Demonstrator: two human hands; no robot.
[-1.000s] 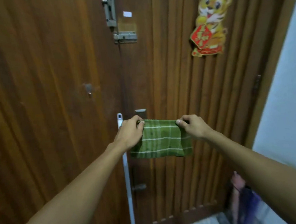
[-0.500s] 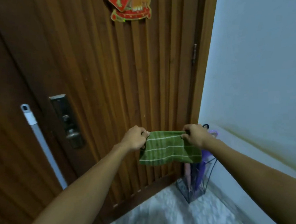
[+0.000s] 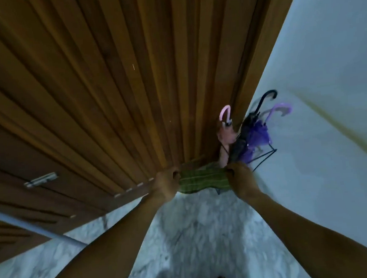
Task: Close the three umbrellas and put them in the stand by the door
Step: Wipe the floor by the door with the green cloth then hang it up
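Three closed umbrellas stand together in a black wire stand at the right of the centre of the head view, in the corner where the wooden door meets the pale wall. Each has its long axis roughly upright, handle end up toward the top of the frame and tip down inside the stand. The pink umbrella is the leftmost, close against the door edge, its hooked handle curling over to the left. The black umbrella leans to the upper right, its crook handle highest of the three. The purple umbrella is on the right, its translucent handle hooking toward the wall. Just below the stand, both arms reach forward from the bottom of the frame. The left hand and the right hand each have their fingers clenched on one end of a green checked cloth, which is stretched level between them, its long axis left to right; it covers the lower front of the stand. A pale pole crosses the lower left, slanting over the marbled floor. A metal bolt sits on the door at the left. Whether the cloth touches the stand cannot be told.
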